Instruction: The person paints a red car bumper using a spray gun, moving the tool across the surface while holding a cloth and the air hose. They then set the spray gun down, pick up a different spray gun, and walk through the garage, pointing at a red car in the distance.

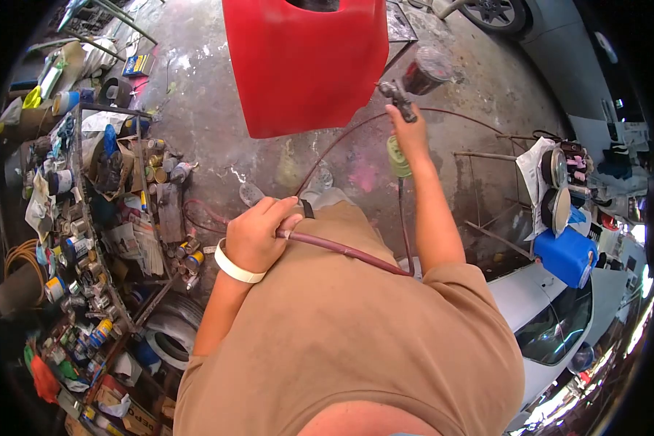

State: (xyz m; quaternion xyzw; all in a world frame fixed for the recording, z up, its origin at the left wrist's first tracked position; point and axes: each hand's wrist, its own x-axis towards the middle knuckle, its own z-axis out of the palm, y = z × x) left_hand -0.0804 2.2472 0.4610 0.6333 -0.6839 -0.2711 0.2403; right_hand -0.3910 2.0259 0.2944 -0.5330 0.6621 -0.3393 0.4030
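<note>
Beside glossy red panel [305,65], right hand [408,134] grips spray gun [403,91].

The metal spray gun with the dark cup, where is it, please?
Head view, upper right of centre: the metal spray gun is gripped in the right hand, just right of the glossy red body panel.

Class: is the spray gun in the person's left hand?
No, the right hand holds the spray gun; the left hand grips the hose.
</note>
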